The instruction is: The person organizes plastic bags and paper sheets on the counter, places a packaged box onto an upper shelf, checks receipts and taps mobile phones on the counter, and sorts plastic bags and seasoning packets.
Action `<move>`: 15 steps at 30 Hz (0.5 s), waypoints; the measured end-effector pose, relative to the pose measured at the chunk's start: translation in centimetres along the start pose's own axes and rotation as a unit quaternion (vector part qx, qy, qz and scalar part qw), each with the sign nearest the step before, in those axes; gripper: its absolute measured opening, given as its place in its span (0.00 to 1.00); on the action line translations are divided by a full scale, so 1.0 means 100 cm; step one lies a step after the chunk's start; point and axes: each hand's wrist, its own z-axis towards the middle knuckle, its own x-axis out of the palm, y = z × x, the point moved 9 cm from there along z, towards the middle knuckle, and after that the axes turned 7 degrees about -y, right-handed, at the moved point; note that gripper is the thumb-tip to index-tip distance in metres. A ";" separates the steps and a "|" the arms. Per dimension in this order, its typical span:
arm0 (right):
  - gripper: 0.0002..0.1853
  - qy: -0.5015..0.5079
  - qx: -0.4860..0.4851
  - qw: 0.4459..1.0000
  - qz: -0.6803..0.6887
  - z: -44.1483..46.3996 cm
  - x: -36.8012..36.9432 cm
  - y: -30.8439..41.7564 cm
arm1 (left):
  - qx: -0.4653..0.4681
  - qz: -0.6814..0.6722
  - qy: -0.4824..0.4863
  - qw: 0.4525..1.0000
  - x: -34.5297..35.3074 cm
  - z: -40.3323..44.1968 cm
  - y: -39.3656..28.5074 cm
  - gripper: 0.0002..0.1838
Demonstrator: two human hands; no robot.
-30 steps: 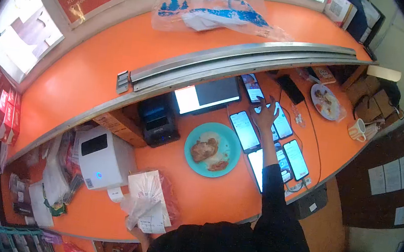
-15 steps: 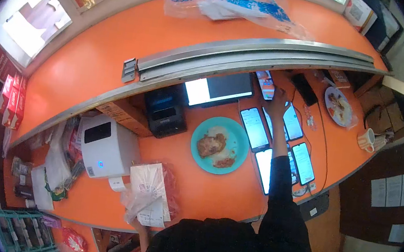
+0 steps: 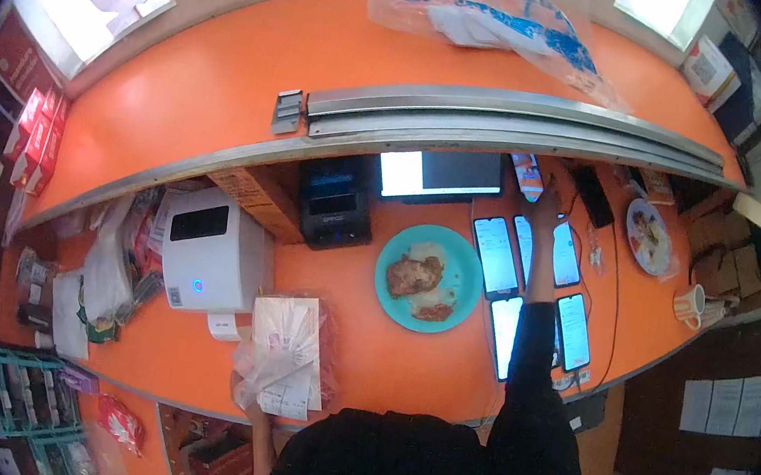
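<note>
My right hand [image 3: 547, 203] reaches under the raised shelf, at the lower end of a phone [image 3: 526, 176] with a colourful screen. Its fingers are small and dim, so their grip is unclear. Below it, several lit phones lie in rows, among them one phone [image 3: 495, 255] left of my forearm and another phone [image 3: 573, 332] to its right. My left hand [image 3: 259, 413] is at the counter's front edge, closed on a crumpled clear plastic bag [image 3: 267, 370]; its fingertips are covered. A printed receipt [image 3: 287, 398] and a flat paper packet [image 3: 301, 313] lie against the bag.
A turquoise plate [image 3: 437, 322] with food sits mid-counter. Left of it stand a black printer [image 3: 335, 204] and a white label printer [image 3: 219, 257]. A monitor [image 3: 444, 177], dark phone [image 3: 594, 196], second plate [image 3: 648, 235] and mug [image 3: 688, 305] are farther back. A metal-railed shelf [image 3: 515, 126] overhangs.
The camera view has turned, so most of the scene sits farther right. My right hand stays by the colourful phone and my left hand stays at the plastic bag.
</note>
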 end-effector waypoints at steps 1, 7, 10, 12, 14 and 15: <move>0.52 0.001 -0.006 1.000 0.001 -0.006 -0.012 0.014 | 0.001 0.002 0.003 1.000 0.000 -0.001 -0.001 0.16; 0.20 -0.145 -0.215 0.942 0.214 -0.070 -0.070 0.138 | 0.001 0.008 -0.002 1.000 0.005 0.002 -0.011 0.18; 0.13 -0.020 -0.247 0.922 0.298 -0.121 -0.078 0.203 | -0.025 -0.031 -0.084 0.996 -0.002 0.004 -0.032 0.08; 0.10 0.049 -0.254 0.902 0.345 -0.157 -0.086 0.239 | -0.046 -0.072 -0.089 0.992 0.007 -0.011 -0.018 0.10; 0.09 0.113 -0.255 0.869 0.408 -0.194 -0.098 0.267 | -0.083 -0.152 -0.086 0.981 0.021 -0.023 0.002 0.14; 0.09 0.142 -0.261 0.853 0.430 -0.213 -0.104 0.278 | -0.084 -0.155 -0.094 0.980 0.023 -0.026 0.006 0.14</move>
